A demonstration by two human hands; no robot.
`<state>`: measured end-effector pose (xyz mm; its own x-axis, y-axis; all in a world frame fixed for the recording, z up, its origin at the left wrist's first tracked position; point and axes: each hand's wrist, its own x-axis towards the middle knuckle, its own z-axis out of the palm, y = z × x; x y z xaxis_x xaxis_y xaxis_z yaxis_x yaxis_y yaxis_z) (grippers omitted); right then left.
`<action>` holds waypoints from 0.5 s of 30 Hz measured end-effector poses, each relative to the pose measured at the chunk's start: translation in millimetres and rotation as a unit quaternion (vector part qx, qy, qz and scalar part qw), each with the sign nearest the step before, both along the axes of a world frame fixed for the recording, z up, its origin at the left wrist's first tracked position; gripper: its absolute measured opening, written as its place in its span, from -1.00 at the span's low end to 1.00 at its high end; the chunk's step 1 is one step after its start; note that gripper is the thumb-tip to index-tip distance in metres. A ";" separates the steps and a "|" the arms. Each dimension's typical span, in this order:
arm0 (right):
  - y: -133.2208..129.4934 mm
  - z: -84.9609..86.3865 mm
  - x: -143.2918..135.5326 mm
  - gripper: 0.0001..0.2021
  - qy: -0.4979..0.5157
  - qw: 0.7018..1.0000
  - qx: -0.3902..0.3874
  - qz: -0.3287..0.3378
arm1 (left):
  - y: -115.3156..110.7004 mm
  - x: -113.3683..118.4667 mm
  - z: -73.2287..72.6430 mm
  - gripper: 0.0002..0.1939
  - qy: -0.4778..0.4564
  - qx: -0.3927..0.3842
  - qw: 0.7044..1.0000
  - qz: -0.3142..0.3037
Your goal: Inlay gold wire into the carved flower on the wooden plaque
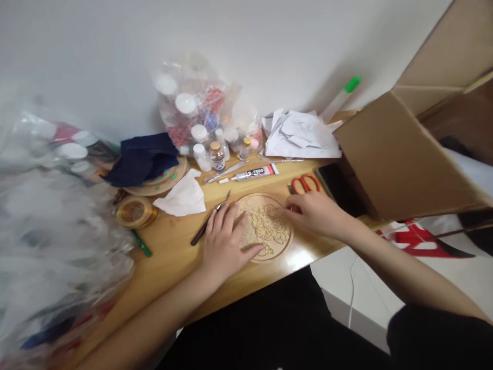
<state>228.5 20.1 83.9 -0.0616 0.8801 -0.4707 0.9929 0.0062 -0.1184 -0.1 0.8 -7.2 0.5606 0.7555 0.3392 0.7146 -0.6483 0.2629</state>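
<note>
A round wooden disc (283, 247) lies near the table's front edge, with a raised gold flower outline (265, 226) across its face. My left hand (225, 244) rests flat over the disc's left side, fingers apart, thumb at the lower part of the pattern. Under its fingertips and beside them lies a dark-handled tool with a thin pointed metal tip (199, 235). At the disc's right edge, my right hand (316, 211) is curled with its fingertips together; whatever is pinched there is too small to make out. Just behind that hand are orange-handled scissors (306, 181).
Behind the disc lie a glue tube (256, 172), small bottles (217, 156) and a white tissue (185, 195). A gold wire spool (134, 211) and a plastic bag heap (57, 257) stand left. Papers (302, 136) and an open cardboard box (400, 159) are at right.
</note>
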 end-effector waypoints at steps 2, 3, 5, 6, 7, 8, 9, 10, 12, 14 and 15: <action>-10.7 -4.0 -19.7 -0.72 0.040 0.998 -0.021 0.042 | -0.3 -0.2 -0.2 -0.27 0.001 -0.010 1.000 0.002; -14.2 -6.7 -28.5 -0.72 0.044 0.998 -0.021 0.043 | -0.4 -0.4 -0.7 -0.27 0.003 -0.016 1.000 0.003; -16.7 -12.4 -42.9 -0.72 0.047 0.998 -0.013 0.027 | -0.4 -1.2 -2.1 -0.26 0.002 -0.022 1.000 0.006; -16.0 -15.1 -48.1 -0.72 0.045 0.999 -0.004 0.016 | -0.4 -1.6 -2.8 -0.25 0.001 -0.025 1.000 0.005; -14.3 -17.6 -52.1 -0.72 0.045 0.999 0.006 0.008 | -0.4 -2.0 -3.4 -0.24 0.000 -0.027 1.000 0.004; -12.0 -19.8 -54.9 -0.72 0.043 0.999 0.016 0.002 | -0.4 -2.3 -3.9 -0.23 0.000 -0.028 1.000 0.003; -9.4 -21.6 -56.7 -0.72 0.038 0.999 0.025 0.000 | -0.4 -2.4 -4.0 -0.23 -0.001 -0.029 1.000 0.002; -6.9 -23.2 -58.0 -0.73 0.033 0.999 0.031 0.000 | -0.3 -2.5 -4.0 -0.23 -0.003 -0.028 1.000 0.002; -2.6 -25.5 -59.5 -0.75 0.029 0.999 0.038 0.004 | -0.3 -2.5 -3.4 -0.23 -0.006 -0.027 1.000 0.005; 0.4 -26.9 -60.9 -0.77 0.028 0.999 0.044 0.007 | -0.3 -2.4 -2.6 -0.24 -0.004 -0.032 0.999 0.006; 1.6 -27.4 -61.7 -0.78 0.027 0.998 0.048 0.008 | -0.3 -2.4 -2.2 -0.24 -0.002 -0.036 0.999 0.006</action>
